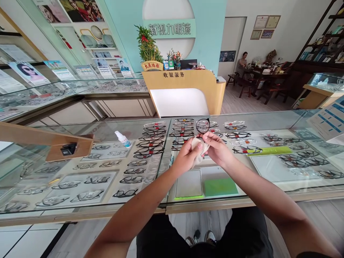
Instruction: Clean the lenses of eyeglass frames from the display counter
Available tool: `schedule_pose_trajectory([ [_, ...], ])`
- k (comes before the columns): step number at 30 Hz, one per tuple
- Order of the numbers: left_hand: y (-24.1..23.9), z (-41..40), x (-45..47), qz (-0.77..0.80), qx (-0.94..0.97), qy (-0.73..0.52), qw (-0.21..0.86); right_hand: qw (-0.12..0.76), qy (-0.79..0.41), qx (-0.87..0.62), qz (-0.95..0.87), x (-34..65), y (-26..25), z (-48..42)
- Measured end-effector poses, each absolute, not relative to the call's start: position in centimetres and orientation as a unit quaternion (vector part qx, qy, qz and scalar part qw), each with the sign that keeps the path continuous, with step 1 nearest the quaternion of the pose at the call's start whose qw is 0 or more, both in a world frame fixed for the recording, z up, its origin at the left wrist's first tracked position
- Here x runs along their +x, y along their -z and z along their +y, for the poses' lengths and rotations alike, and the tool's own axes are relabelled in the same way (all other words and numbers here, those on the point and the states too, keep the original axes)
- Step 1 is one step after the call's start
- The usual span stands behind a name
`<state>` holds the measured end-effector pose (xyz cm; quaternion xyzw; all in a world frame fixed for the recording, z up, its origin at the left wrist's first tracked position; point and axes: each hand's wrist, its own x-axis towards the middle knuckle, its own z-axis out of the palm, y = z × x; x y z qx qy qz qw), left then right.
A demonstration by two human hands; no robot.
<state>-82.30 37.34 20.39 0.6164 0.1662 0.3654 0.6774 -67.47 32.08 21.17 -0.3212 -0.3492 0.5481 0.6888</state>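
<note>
My left hand (188, 154) is closed on a crumpled pale cloth (198, 148) above the glass counter. Close against it, my right hand (217, 147) grips a pair of dark round-framed eyeglasses (202, 125). One round lens rim stands up above my fingers; the rest of the frame is hidden by the cloth and my hands. Both hands meet at the cloth. A spray bottle (123, 139) with a white cap and clear bluish liquid stands on the counter to the left of my hands.
Under the glass counter top (161, 195) lie rows of eyeglasses (149, 143) and a green box (220, 186). A wooden stand (68, 148) is at left, a printed sign (329, 120) at right. Beyond are a cashier desk (219, 95) and a seated person (242, 61).
</note>
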Motion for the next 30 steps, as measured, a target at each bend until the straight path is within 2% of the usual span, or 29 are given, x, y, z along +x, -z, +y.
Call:
schedule_pose_trajectory([
  [6, -23.3, 37.5, -81.9, 0.148, 0.649, -0.389, 0.637, 0.705, -0.523, -0.293, -0.38, -67.7, -24.7, 31.9],
  [13, -31.7, 37.2, -78.0, 0.051, 0.646, -0.562, 0.514, 0.766, -0.384, -0.27, -0.44, -68.8, -33.3, 32.7],
  [17, -33.2, 36.1, -76.5, 0.039, 0.625, -0.607, 0.49, 0.783, -0.355, -0.275, -0.429, -69.2, -35.3, 32.0],
  [21, -32.7, 36.8, -77.3, 0.044, 0.638, -0.575, 0.51, 0.768, -0.367, -0.297, -0.432, -68.5, -35.0, 32.4],
  [27, -34.0, 40.5, -80.8, 0.071, 0.749, -0.425, 0.503, 0.788, -0.349, -0.261, -0.435, -67.6, -34.4, 34.4],
  [30, -34.2, 40.5, -80.9, 0.061, 0.758, -0.406, 0.507, 0.788, -0.333, -0.267, -0.443, -67.7, -34.2, 34.9],
])
